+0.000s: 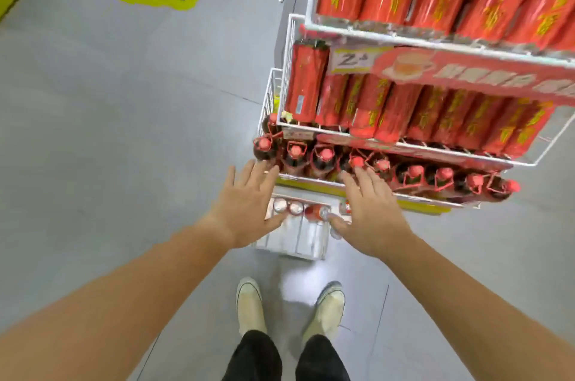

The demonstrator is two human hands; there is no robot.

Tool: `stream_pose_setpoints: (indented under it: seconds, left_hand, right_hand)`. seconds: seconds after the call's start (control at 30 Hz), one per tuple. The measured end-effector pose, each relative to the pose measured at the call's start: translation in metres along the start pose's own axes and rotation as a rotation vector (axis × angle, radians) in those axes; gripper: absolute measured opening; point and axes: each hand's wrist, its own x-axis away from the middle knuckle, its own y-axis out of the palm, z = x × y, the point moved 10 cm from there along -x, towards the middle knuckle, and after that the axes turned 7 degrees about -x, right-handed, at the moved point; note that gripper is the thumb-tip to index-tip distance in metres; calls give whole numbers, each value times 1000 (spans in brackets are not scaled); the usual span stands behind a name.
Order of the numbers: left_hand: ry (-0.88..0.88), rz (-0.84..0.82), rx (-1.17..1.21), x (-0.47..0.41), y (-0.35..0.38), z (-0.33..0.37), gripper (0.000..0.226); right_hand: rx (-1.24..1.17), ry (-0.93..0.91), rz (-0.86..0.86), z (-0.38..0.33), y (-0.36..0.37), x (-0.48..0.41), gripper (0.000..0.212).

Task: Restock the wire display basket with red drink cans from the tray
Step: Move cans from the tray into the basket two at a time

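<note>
Both hands, left [245,209] and right [371,212], hover with fingers spread, empty, above the tray [292,237]; cans [314,212] lie between them.

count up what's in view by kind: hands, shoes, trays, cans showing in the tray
hands: 2, left hand and right hand, both open and empty
shoes: 2
tray: 1
cans showing in the tray: 3, though the right hand may hide more
total: 8
</note>
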Motion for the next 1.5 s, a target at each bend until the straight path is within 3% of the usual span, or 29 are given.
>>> stream_pose_setpoints:
  seconds: [0.17, 0.4, 0.7, 0.93, 1.03, 1.17, 1.27, 1.5]
  left_hand:
    - [-10, -27, 3, -36, 127, 9, 95]
    - [14, -154, 1, -84, 296, 33, 95]
    - [-10, -335, 57, -145, 456, 33, 93]
    - [-379, -364, 616, -198, 532, 10, 88]
    - [-414, -230, 797, -219, 551, 3, 86]
    - [-381, -16, 1122, -233, 547, 6, 62]
    - [-395, -14, 1213, -235, 552, 4, 59]
    - [-496, -99, 1309, -221, 549, -4, 71]
  right_hand:
    - [-14, 10, -169, 28, 134, -31, 88]
    - [-64, 27, -281, 60, 308, -69, 91]
    - [-249, 91, -313, 76, 463, -125, 87]
    - [-600, 243, -225, 91, 524, -177, 96]
    - [-790, 305, -99, 100, 538, -201, 90]
    - [-868, 330, 61, 109, 540, -221, 66]
    - [-888, 308, 145, 111, 531, -227, 56]
    - [-1087, 354, 128, 121, 521, -214, 55]
